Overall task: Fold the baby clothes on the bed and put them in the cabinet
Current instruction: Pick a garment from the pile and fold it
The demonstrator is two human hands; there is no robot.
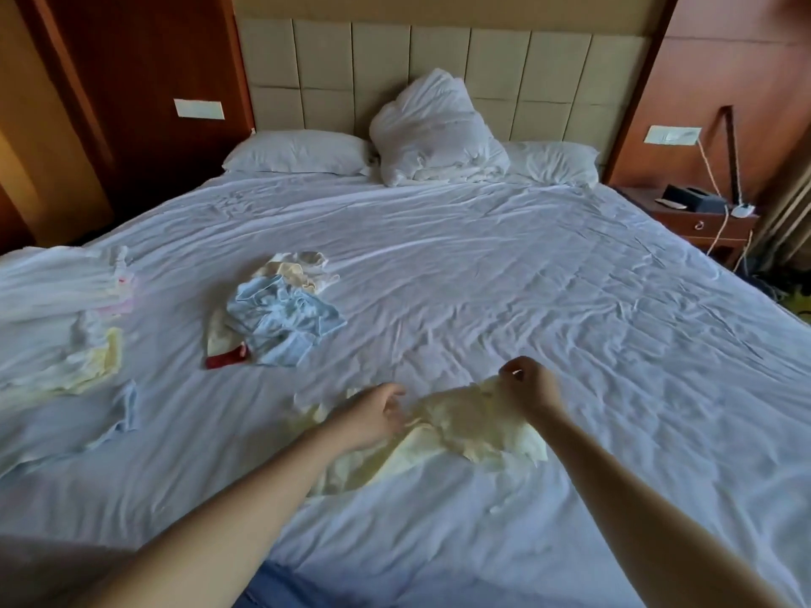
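Note:
A pale yellow baby garment (456, 427) lies crumpled on the white bed sheet (504, 300) in front of me. My right hand (529, 383) pinches its upper right edge and lifts it a little. My left hand (373, 414) reaches over the garment's left part with fingers loosely spread, touching the cloth. A heap of unfolded baby clothes (276, 313), light blue, cream and red, sits further up to the left. Along the bed's left edge lie a white and yellow garment (83, 348) and a light blue garment (118, 410).
Two pillows (298, 153) and a bunched white duvet (434, 133) lie against the padded headboard. A wooden nightstand (697, 217) with a dark box and cables stands at the right. Wooden wall panels flank the bed. No cabinet is in view.

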